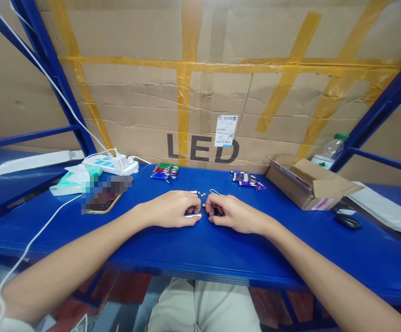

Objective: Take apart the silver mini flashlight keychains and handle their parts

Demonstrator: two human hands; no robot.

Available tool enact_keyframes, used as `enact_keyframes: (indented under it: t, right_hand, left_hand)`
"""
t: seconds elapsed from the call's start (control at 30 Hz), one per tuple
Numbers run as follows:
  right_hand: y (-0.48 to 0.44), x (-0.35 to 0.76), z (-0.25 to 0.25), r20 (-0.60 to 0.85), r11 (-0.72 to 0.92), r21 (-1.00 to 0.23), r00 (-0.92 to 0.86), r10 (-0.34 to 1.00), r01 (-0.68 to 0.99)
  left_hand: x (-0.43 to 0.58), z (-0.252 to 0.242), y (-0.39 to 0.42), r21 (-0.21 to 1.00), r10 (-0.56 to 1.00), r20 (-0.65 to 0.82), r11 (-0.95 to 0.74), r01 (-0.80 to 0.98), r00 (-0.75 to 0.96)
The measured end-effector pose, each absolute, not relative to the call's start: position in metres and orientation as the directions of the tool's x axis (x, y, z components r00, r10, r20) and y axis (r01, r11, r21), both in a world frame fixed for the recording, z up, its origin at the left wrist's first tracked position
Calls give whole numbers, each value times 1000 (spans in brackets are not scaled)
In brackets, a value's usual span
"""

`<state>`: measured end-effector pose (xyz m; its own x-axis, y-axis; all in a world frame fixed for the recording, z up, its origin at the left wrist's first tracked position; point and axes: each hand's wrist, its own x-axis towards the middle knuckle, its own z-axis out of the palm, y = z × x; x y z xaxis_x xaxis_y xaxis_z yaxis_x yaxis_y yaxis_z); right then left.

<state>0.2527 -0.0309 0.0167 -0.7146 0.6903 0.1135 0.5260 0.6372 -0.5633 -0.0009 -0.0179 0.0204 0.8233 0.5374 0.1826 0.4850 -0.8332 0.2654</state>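
Both hands meet over the blue table, close together with a small gap. My left hand [178, 210] is closed, with a slim white piece [193, 215] showing between its thumb and fingers. My right hand [231, 213] has its fingers curled round a small dark piece [217, 212], mostly hidden. A pale wire-like clip loop [214, 192] shows just beyond the right knuckles. Several small round metal discs, like button cells [203, 205], lie between and beyond the hands. A small silver piece [194, 192] sits by the left knuckles.
Green, red and blue metal tubes with clips [165, 172] lie behind on the left. Black and purple ones [247, 180] lie on the right. A phone [109, 196], power strip [109, 161], open carton [307, 184], and black mouse [347, 221] stand around. Cardboard [134, 106] rises behind.
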Motion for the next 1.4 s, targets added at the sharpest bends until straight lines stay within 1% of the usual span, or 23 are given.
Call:
enact_keyframes:
  t: [0.1, 0.33, 0.67, 0.77, 0.93, 1.07, 1.4]
  right_hand:
    - [-30, 254, 17, 118, 640, -559, -714, 691, 527]
    - [-30, 256, 17, 92, 625, -591, -726, 681, 511]
    - [-28, 255, 15, 117, 649, -560, -726, 678, 516]
    - [-28, 255, 14, 124, 664, -542, -732, 669, 515]
    - [-26, 254, 12, 152, 705, -472, -739, 656, 529]
    - [-26, 254, 11, 155, 706, -455, -733, 663, 543]
    - [-26, 255, 11, 151, 699, -488, -738, 658, 523]
  left_hand:
    - [-1, 21, -18, 266, 532, 187, -837, 478, 826]
    - [0, 21, -19, 265, 538, 179, -833, 486, 824]
    - [-1, 21, -19, 263, 545, 170, -828, 495, 821]
    - [-2, 22, -19, 267, 547, 168, -826, 496, 820]
    - [-2, 21, -18, 278, 552, 169, -821, 498, 816]
    - [-2, 21, -18, 278, 549, 172, -824, 494, 818]
    - [-2, 22, -19, 271, 546, 168, -826, 494, 821]
